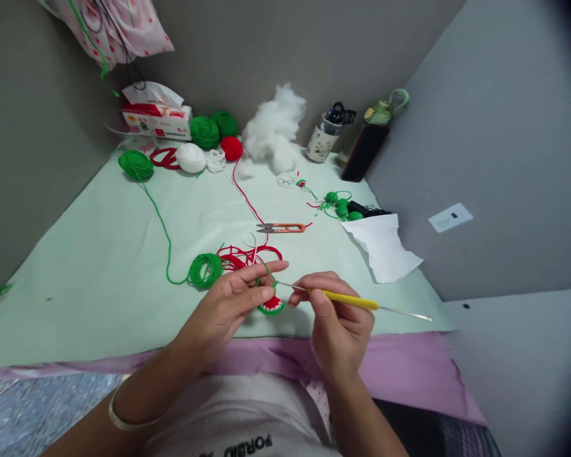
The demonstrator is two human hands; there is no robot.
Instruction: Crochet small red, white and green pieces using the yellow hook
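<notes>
My right hand (340,317) is closed around the yellow handle of a crochet hook (349,299), whose thin metal shaft reaches left to the work. Between the thumb and fingers of my left hand (240,295) is a small crochet piece (271,306), red with a white row and a green edge. A green yarn strand runs up over my left index finger, which is stretched out. The hook's tip meets a green loop just above the piece. Behind my left hand lie a coil of green yarn (205,271) and loose red yarn (235,259).
Orange thread snips (282,228) lie beyond my hands. Farther back are a white yarn ball (190,158), a red yarn ball (231,148), stuffing (276,130) and a tissue box (157,120). To the right are crumpled paper (385,247), green crocheted balls (342,207), a pen cup (322,141) and a dark phone (365,152).
</notes>
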